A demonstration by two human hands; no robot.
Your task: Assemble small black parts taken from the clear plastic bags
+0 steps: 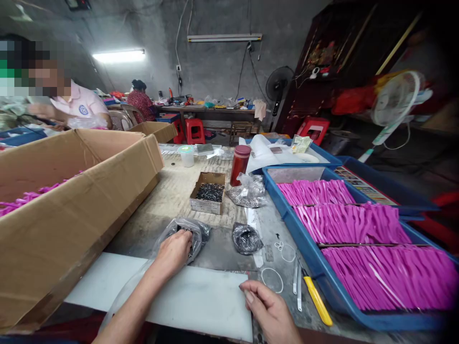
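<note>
My left hand (175, 251) reaches into the mouth of a clear plastic bag (201, 234) with small dark pieces inside. Its fingers are curled and pressed together, and their tips are hidden in the bag. Over the right edge of a white board (201, 298) is my right hand (267, 308), thumb and forefinger drawn together in a pinch. Whatever lies between those fingertips is too small to make out. A dark, rolled-down plastic bag (246, 238) stands beyond the right hand, and a white rubber band (272, 280) lies close by it.
A tall cardboard box (89, 200) with purple pieces borders the left. To the right, a blue crate (297, 229) holds rows of purple plastic pieces. Ahead are a small box of black pieces (210, 192) and a red cylinder (240, 165). A yellow-handled tool (317, 300) lies beside the crate.
</note>
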